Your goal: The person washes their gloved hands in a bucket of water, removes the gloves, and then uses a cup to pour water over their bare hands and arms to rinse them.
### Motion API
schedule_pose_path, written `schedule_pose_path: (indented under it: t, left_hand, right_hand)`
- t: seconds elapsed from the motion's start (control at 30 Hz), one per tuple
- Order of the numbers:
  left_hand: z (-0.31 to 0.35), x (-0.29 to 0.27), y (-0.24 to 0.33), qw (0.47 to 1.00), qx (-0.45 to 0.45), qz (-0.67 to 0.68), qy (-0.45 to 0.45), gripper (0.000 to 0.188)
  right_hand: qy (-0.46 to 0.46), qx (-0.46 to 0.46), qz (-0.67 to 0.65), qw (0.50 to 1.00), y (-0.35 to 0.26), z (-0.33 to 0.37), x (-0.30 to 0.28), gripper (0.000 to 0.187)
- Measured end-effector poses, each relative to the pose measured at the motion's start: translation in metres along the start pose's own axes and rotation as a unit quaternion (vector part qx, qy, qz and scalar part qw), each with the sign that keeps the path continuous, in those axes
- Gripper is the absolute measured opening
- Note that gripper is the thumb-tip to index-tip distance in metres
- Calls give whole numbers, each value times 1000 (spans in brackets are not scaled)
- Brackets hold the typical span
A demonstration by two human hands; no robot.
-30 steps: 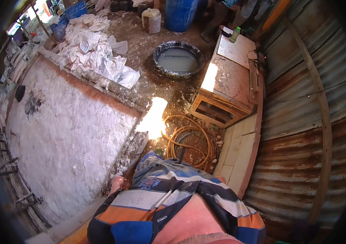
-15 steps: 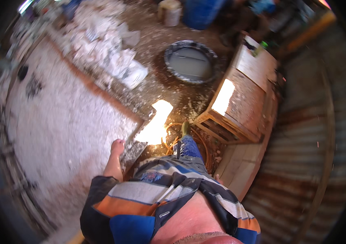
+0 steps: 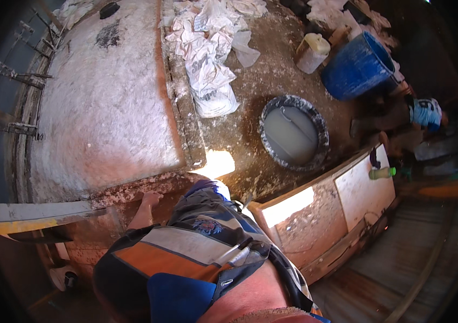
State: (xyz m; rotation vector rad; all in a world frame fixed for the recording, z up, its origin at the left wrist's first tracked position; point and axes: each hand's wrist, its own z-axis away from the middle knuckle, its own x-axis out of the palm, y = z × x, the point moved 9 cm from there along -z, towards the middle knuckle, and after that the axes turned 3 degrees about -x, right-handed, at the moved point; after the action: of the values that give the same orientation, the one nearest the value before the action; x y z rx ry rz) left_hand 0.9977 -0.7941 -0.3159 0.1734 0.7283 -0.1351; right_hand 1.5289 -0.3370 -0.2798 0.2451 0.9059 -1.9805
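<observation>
My left hand hangs beside the near edge of a raised platform coated in white powder. It holds nothing that I can see, and its fingers look loosely apart, though they are small and slightly blurred. My right hand is out of view, hidden beyond my body. Ahead on the floor stands a round dark tub of cloudy grey liquid, its rim splashed white. A curved handle-like piece shows in the liquid. To my right is a wooden table with a white board and a green bottle on it.
White crumpled sacks lie along the platform's right edge. Farther off stand a whitish jerrycan and a blue barrel. Another person is at the far right. A pale beam lies left of me; corrugated sheeting is at the right.
My view has turned leftward, so the tub and table sit farther right. My left hand is now by the platform's near edge. The right fingers, glimpsed earlier, are out of sight.
</observation>
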Motion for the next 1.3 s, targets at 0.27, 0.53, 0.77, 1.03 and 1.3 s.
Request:
schedule_pose_path:
  t: [0.27, 0.53, 0.77, 1.03, 1.3]
  left_hand:
    - [-32, -50, 90, 969, -91, 231, 5, 19]
    - [-160, -145, 183, 962, -26, 263, 73, 7]
    - [-345, -242, 303, 969, 211, -124, 33, 34]
    - [-466, -437, 456, 959, 214, 172, 69, 24]
    - [-569, -479, 522, 971, 212, -101, 44, 21]
  right_hand:
    - [-76, -36, 101, 991, -36, -52, -4, 30]
    - [-102, -31, 179, 978, -118, -133, 15, 29]
    - [-32, -58, 188, 980, -253, -242, 36, 29]
    - [-80, -5, 260, 962, -363, -307, 70, 29]
    - [-11, -40, 191, 981, -579, -482, 21, 29]
